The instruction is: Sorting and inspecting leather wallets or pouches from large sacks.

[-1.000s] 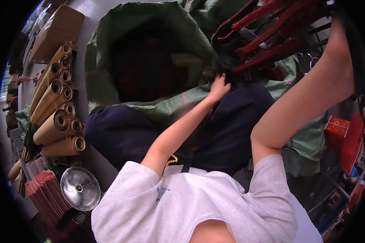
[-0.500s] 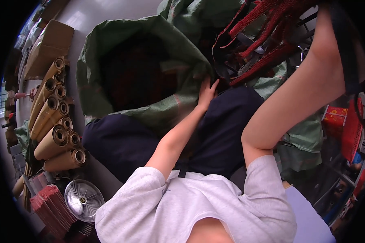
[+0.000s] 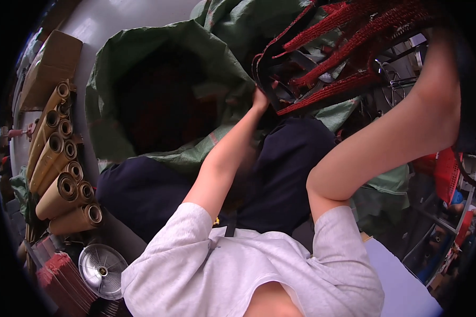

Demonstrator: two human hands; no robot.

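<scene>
A bundle of red woven strips with black edging (image 3: 336,66) hangs stretched out at the upper right, above my right knee. At its lower left corner is my left hand (image 3: 260,100), closed on the black edge; the fingertips are partly hidden in shadow. My right forearm reaches up along the right side to the far end of the strips, where the hand is blurred and lost in the dark rim. In front of my knees a large green woven sack (image 3: 103,100) gapes wide, with dark reddish material (image 3: 169,113) deep inside.
Brown paper rolls (image 3: 63,190) are stacked at the left, below a cardboard box (image 3: 53,68). A round metal fan (image 3: 102,271) stands beside red sheets (image 3: 63,280). Another green sack (image 3: 238,21) lies behind. A red plastic basket (image 3: 445,174) and metal shelving are at the right.
The red strips have come lower and spread out more tautly. My left hand has gone from fingers spread by the sack's rim to the strips' black edge. The view has shifted slightly.
</scene>
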